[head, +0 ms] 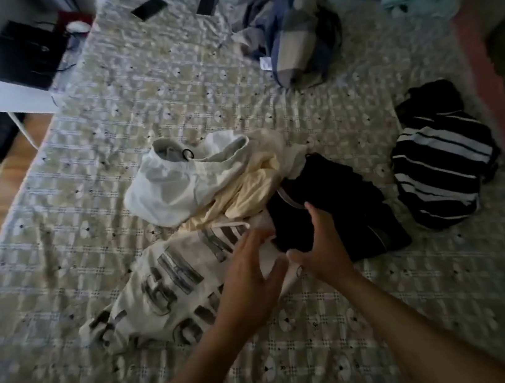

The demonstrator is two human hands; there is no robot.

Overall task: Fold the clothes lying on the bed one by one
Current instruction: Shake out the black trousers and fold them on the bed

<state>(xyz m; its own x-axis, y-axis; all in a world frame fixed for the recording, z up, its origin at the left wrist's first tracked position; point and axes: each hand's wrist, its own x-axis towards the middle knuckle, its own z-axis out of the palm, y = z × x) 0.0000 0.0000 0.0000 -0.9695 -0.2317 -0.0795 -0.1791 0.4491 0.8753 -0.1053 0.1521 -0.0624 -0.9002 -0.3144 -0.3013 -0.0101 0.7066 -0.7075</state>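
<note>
Two hands work at the near middle of the bed. The left hand lies flat w/ fingers spread wide, pressing on the white printed garment — big grey lettering, sprawled out to the left of those fingers and toward the person. The right hand is curled round the near-left edge of the black garment, thumb under and fingers over the top, so it looks to be holding that edge; whether the pinch is tight I cannot tell. The black piece lies just beyond and right of the right fingertips, touching the white one where the two hands nearly meet. My guess: the black garment is light, soft and floppy, no stiffness, so it will sag from any single hold — better taken at two corners or along a hem or waistband, approx where the pale band shows by the right fingers. It may drag the white one along since they overlap. Just past both hands a cream cloth and a white garment are bunched together. Well right of the right fingers sits a black-and-white striped piece, looking already folded. Farthest off, a blue-grey checked heap and two dark phones.
</note>
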